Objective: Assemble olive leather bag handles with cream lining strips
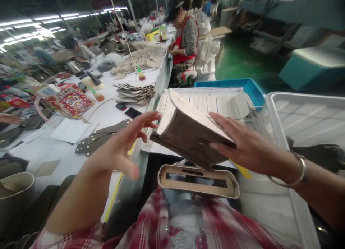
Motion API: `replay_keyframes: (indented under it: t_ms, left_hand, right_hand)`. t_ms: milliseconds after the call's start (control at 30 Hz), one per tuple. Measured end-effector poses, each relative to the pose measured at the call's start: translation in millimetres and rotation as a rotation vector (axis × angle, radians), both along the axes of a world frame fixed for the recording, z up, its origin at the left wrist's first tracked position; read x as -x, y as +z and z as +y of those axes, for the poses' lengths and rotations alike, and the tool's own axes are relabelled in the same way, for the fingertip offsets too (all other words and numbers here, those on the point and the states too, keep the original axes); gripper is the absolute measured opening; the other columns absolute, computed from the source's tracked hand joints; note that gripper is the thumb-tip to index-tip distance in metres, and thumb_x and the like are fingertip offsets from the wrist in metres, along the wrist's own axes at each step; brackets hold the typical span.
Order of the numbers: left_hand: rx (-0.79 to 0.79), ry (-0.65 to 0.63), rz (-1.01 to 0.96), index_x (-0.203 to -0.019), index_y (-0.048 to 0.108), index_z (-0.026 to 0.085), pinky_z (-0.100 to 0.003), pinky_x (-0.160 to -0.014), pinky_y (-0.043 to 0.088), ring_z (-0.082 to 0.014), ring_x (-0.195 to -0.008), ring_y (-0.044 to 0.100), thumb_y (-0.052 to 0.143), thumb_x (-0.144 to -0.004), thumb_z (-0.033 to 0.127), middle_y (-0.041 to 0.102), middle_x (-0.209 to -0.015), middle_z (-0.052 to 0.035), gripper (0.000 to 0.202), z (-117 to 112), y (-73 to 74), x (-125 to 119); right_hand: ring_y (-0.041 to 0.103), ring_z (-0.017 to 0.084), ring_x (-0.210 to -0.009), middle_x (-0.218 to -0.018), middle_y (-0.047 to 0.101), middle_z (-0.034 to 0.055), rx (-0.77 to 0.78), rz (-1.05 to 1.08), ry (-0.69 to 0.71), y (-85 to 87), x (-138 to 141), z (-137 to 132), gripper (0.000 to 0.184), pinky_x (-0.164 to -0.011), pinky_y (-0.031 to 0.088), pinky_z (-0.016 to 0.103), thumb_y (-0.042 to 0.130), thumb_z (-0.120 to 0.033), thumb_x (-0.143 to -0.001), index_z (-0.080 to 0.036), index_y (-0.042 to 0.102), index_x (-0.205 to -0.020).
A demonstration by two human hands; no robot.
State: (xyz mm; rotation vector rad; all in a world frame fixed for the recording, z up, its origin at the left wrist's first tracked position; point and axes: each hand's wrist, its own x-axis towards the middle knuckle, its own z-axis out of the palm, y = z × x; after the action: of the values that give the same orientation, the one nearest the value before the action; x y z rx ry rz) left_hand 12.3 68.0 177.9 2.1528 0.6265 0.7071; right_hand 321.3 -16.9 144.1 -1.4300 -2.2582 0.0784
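Note:
My right hand (244, 143) grips a thick stack of flat taupe and cream leather pieces (188, 132), tilted up above my lap. My left hand (126, 143) hovers just left of the stack with fingers spread and holds nothing. Below the stack, on my lap, lies a beige bag panel with slots cut in it (198, 180). Behind the stack a white tray (244, 94) holds rows of pale cut pieces. My right wrist wears a metal bangle.
A long white worktable (67, 148) on the left carries dark cut pieces (101, 137), a fanned pile of pieces (134, 92), brushes and a patterned bag (71, 100). A large white bin (272, 109) stands on the right, a blue crate (253, 89) behind. A person in a red apron (184, 40) works farther along.

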Motion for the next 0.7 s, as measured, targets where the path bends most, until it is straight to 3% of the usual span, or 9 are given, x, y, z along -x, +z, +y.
replay_keyframes:
  t_ms: [100, 200, 267, 333, 533, 700]
  left_hand:
    - [-0.065, 0.078, 0.105, -0.131, 0.04, 0.025, -0.031, -0.084, 0.045, -0.0235, -0.106, 0.053, 0.073, -0.068, 0.043, 0.053, -0.122, -0.0087, 0.074, -35.6, -32.4, 2.1]
    - [0.018, 0.148, 0.101, -0.105, 0.058, 0.02, -0.024, -0.072, 0.045, -0.0142, -0.08, 0.058, 0.064, -0.079, 0.029, 0.064, -0.09, -0.0019, 0.029, -59.3, -65.4, -8.6]
    - [0.032, 0.181, 0.094, -0.089, 0.062, 0.017, -0.021, -0.065, 0.042, -0.0118, -0.071, 0.055, 0.061, -0.08, 0.025, 0.062, -0.077, -0.0001, 0.013, -67.4, -77.0, -14.7]
    - [0.023, 0.215, 0.084, -0.081, 0.062, 0.015, -0.021, -0.062, 0.04, -0.0107, -0.067, 0.052, 0.061, -0.079, 0.023, 0.058, -0.07, 0.0008, 0.008, -71.8, -79.6, -17.4]
    - [0.032, 0.195, 0.075, -0.076, 0.063, 0.014, -0.02, -0.061, 0.038, -0.0096, -0.064, 0.05, 0.062, -0.073, 0.014, 0.055, -0.067, 0.0016, 0.003, -83.2, -70.6, -13.6]
    - [0.025, 0.224, 0.116, -0.073, 0.062, 0.015, -0.021, -0.058, 0.037, -0.0104, -0.063, 0.05, 0.06, -0.074, 0.016, 0.055, -0.067, 0.0008, 0.003, -90.5, -73.1, -5.3]
  right_hand:
    - [0.04, 0.028, -0.123, -0.138, 0.038, 0.0123, 0.063, 0.058, -0.045, -24.7, 8.5, -31.7, 0.061, -0.098, 0.042, 0.044, 0.044, -0.037, -0.089, -0.017, 0.019, -0.142]
    - [0.039, 0.026, -0.123, -0.136, 0.039, 0.0135, 0.046, 0.069, -0.102, -53.3, 18.2, -46.6, 0.061, -0.101, 0.039, 0.044, 0.044, -0.032, -0.089, -0.015, 0.018, -0.141]
    - [0.037, 0.026, -0.124, -0.135, 0.039, 0.0143, 0.018, 0.064, -0.126, -64.8, 21.2, -50.8, 0.062, -0.104, 0.035, 0.044, 0.045, -0.029, -0.088, -0.014, 0.017, -0.141]
    - [0.035, 0.027, -0.125, -0.137, 0.037, 0.0149, 0.035, 0.06, -0.132, -67.6, 20.5, -53.9, 0.064, -0.105, 0.033, 0.045, 0.046, -0.027, -0.086, -0.013, 0.016, -0.141]
    - [0.03, 0.028, -0.129, -0.142, 0.03, 0.0138, 0.172, 0.067, -0.022, -54.7, 10.3, -62.8, 0.074, -0.104, 0.034, 0.048, 0.05, -0.023, -0.077, -0.016, 0.014, -0.141]
    - [0.038, 0.028, -0.124, -0.138, 0.036, 0.0144, 0.247, 0.089, -0.024, -56.9, 9.1, -63.0, 0.076, -0.103, 0.036, 0.046, 0.053, -0.026, -0.075, -0.016, 0.016, -0.14]
